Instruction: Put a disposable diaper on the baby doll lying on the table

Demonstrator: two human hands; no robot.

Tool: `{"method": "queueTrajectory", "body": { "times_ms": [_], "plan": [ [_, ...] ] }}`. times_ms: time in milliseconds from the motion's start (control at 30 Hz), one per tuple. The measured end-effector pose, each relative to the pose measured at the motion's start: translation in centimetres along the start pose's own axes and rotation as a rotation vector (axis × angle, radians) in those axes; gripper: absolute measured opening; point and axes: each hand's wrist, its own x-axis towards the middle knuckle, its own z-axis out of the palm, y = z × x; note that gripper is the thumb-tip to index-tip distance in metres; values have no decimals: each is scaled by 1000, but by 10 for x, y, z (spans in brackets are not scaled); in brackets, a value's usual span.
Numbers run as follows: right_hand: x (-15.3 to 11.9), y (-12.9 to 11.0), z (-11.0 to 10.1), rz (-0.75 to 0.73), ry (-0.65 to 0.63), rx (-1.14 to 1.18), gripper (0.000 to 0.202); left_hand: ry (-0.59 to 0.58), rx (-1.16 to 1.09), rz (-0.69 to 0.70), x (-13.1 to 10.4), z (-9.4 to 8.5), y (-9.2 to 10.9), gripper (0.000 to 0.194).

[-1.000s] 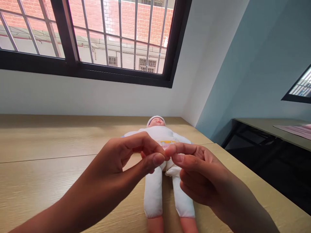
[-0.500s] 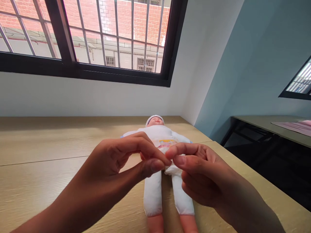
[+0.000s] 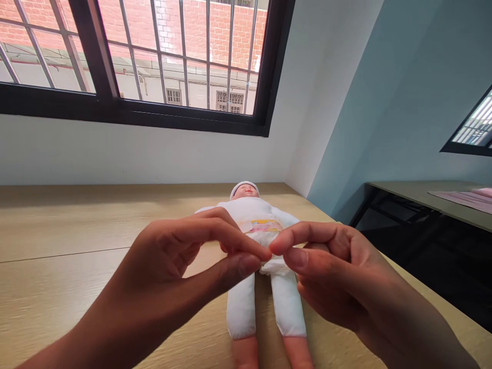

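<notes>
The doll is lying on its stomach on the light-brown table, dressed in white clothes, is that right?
Not quite: the head view shows the doll lying on its back, on the light-brown table, dressed in white clothes.

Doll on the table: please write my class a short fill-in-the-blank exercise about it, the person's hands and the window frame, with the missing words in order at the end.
1. The doll lies face ____ on the table.
2. Its clothing is mostly ____ in colour.
3. The fingers of the left hand and the right hand point ____ each other.
4. The colour of the window frame is ____.

Missing words: up; white; toward; black.
</notes>
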Motion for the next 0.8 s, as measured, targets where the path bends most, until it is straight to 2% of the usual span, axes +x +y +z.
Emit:
{"method": "queueTrajectory", "body": {
  "times_ms": [133,267,467,700,800],
  "plan": [
    [0,3,-4,14,15,51,20,21,19,25,-1,-1,-2,5],
    [-1,6,-5,13,20,48,21,9,8,5,-2,-1,-2,10],
    [-5,4,-3,40,-29,42,23,23,-100,-17,-4,2,2,14],
    [-5,2,-1,42,-85,58,23,-4,-102,-54,-5,3,4,13],
    [-1,4,-2,16,-102,34,29,-9,-76,-58,-5,3,5,20]
  ]
}}
